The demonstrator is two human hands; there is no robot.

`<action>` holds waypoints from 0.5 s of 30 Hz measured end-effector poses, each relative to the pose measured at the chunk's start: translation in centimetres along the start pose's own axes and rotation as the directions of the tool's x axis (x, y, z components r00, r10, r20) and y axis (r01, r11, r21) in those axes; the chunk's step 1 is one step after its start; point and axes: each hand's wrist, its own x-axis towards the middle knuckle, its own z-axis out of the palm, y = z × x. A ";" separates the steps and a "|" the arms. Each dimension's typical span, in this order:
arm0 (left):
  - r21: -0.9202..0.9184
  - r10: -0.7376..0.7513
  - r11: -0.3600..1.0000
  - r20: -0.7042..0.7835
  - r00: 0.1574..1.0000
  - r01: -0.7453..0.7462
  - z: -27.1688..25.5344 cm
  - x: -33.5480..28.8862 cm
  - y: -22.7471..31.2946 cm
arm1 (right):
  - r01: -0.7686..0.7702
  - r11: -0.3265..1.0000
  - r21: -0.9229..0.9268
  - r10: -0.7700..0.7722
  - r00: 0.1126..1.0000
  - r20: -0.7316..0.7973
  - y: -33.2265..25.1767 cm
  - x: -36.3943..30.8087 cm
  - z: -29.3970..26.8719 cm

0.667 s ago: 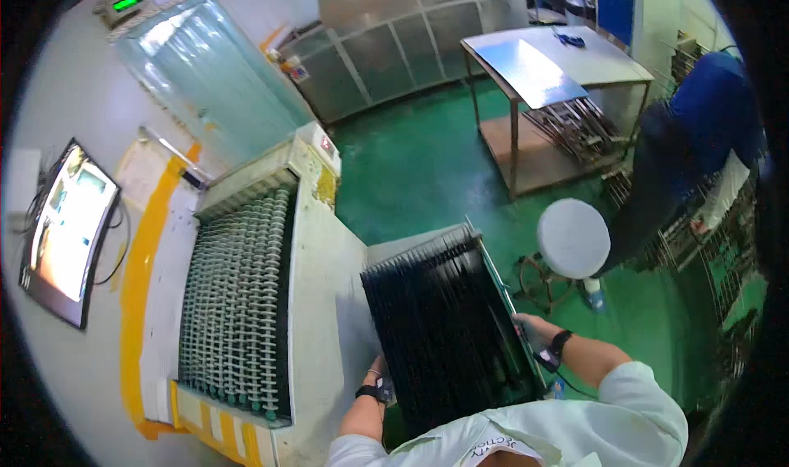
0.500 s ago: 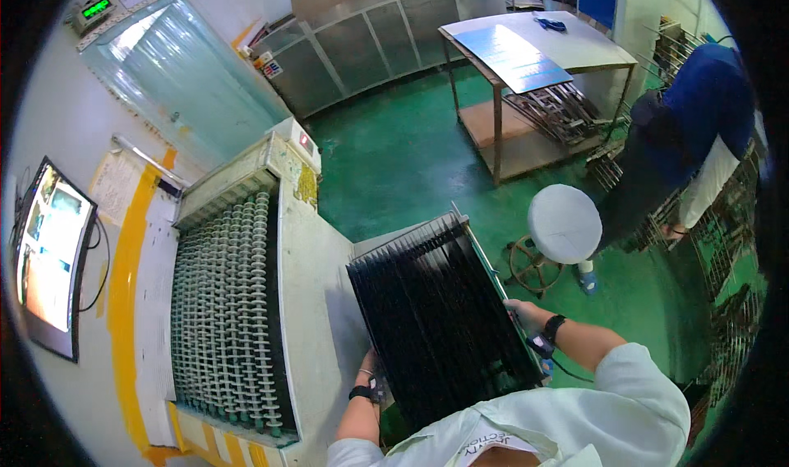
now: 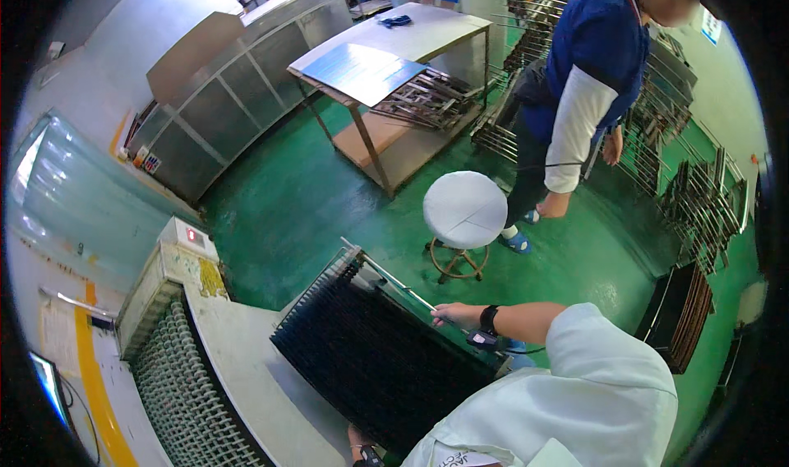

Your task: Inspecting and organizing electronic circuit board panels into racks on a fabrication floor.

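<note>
A wire rack [image 3: 400, 284] packed with thin black panels [image 3: 370, 348] is between my two hands, tilted beside the pale machine housing. My right hand [image 3: 457, 314] is closed round the metal rod along the rack's right side. Low on the opposite side, my left hand [image 3: 358, 441] is at the rack's edge; its fingers are mostly hidden beneath the panels. Each wrist carries a black band and a small dark device.
To the left stands the machine with its bed of rollers [image 3: 185, 385]. A round stool [image 3: 465, 210] and a person in blue [image 3: 588, 64] are ahead on the right. Beyond is a table [image 3: 444, 27]; empty racks [image 3: 699, 200] and a panel-filled rack [image 3: 680, 319] line the right side.
My view has swung to the right, and the machine has slid left in it. The person in blue has straightened from bending. Both my hands stay at the rack.
</note>
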 end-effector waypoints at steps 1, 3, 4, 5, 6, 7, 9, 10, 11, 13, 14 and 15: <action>0.003 -0.001 1.000 -0.001 1.000 0.001 0.0 0.2 -0.1 | 0.025 0.999 0.022 -0.025 1.000 0.011 0.3 0.2 -0.2; 0.008 0.003 1.000 -0.005 1.000 -0.003 0.2 0.5 0.0 | 0.001 1.000 0.013 -0.001 1.000 -0.016 0.6 0.8 -0.4; 0.012 0.003 1.000 -0.005 1.000 -0.003 0.3 0.7 0.2 | 0.043 0.998 0.047 -0.044 0.999 0.014 0.8 1.1 -0.4; 0.023 0.008 1.000 -0.004 1.000 -0.008 0.5 0.8 0.4 | 0.064 0.997 0.046 -0.064 0.998 0.013 0.9 1.2 -0.4; 0.028 0.009 1.000 -0.003 1.000 -0.009 0.6 1.0 0.6 | 0.050 0.999 0.017 -0.050 0.998 -0.030 1.0 1.3 -0.5; 0.034 0.011 0.999 -0.006 1.000 -0.011 0.7 1.1 0.8 | 0.091 0.994 0.055 -0.090 0.996 -0.003 1.0 1.4 -0.5; 0.031 0.017 0.999 -0.009 1.000 -0.017 0.7 1.4 1.3 | 0.066 0.998 0.018 -0.066 0.998 -0.025 0.8 1.2 -0.5; 0.037 0.021 0.999 -0.009 1.000 -0.021 0.7 1.6 1.5 | 0.042 0.999 0.035 -0.041 0.999 -0.027 0.7 1.1 -0.5; 0.042 0.027 0.999 -0.005 1.000 -0.027 0.7 1.9 1.8 | 0.091 0.993 0.069 -0.091 0.996 -0.011 0.4 0.9 -0.4; 0.047 0.039 0.998 0.002 0.999 -0.039 0.7 2.5 2.6 | 0.030 0.994 0.103 -0.020 0.996 -0.089 -0.3 0.7 -0.2; 0.059 0.042 0.997 0.007 0.999 -0.043 0.8 2.8 2.9 | 0.045 0.990 0.130 -0.036 0.997 -0.065 -0.6 0.6 -0.1; 0.062 0.046 0.997 0.009 0.999 -0.047 0.8 3.1 3.3 | 0.030 0.989 0.142 -0.017 0.996 -0.087 -0.9 0.6 0.1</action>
